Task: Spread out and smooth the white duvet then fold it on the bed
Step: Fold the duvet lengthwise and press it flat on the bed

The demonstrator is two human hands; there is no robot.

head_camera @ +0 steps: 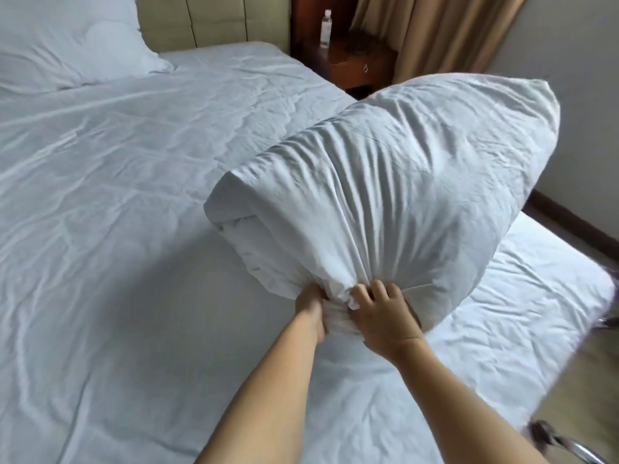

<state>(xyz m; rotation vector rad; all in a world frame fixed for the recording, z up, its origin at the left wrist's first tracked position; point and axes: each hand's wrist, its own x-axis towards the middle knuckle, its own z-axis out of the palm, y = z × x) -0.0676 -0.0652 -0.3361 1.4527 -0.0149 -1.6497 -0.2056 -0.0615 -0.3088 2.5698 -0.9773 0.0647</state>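
Both hands, left [311,309] and right [382,316], arms outstretched, gripping bunched white duvet [385,182] above bed [117,195]

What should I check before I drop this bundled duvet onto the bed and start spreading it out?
1. Left hand grips the duvet: ok.
2. Right hand grips it: ok.
3. Duvet lifted off the bed: ok.
4. Landing area free of loose items: ok.
5. Pillow out of the way at the head: ok.
6. Duvet corners located: cannot tell, bunched up.
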